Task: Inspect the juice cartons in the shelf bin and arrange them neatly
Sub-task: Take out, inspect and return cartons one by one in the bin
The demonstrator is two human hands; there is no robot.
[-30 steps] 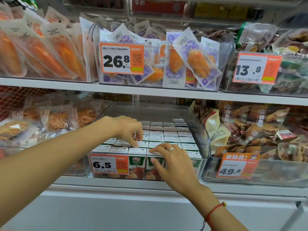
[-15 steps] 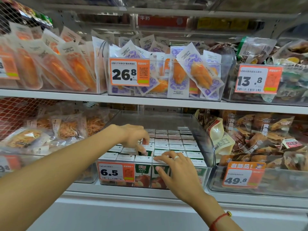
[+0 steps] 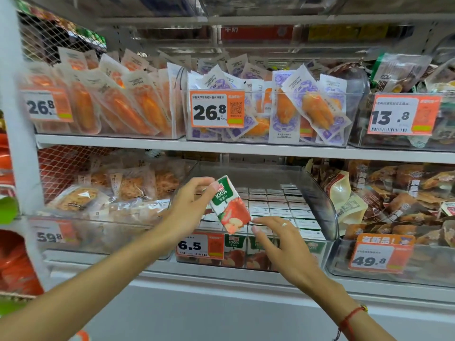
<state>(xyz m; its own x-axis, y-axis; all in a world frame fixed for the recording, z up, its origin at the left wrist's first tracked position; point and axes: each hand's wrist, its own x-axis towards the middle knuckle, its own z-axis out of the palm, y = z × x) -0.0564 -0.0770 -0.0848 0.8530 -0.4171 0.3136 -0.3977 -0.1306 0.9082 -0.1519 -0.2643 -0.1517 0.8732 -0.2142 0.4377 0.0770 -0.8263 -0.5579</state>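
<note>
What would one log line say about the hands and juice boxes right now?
left hand: holds juice carton tilted above bin | right hand: open, near carton's bottom | other cartons: in rows

The held juice carton [image 3: 230, 205] hides the left hand's [image 3: 189, 207] fingertips behind its top edge and covers part of the carton rows [image 3: 278, 205] in the clear bin [image 3: 317, 193], whose back-row lids are too small to read. The right hand [image 3: 283, 239] masks the front cartons' faces, and the 6.5 price tag [image 3: 200, 245] covers those at the bin's left front. At the left edge the 59.8 tag [image 3: 49, 236] and the 26.8 tag [image 3: 46, 106] are smeared by blur, and both forearms run out of the bottom edge.
</note>
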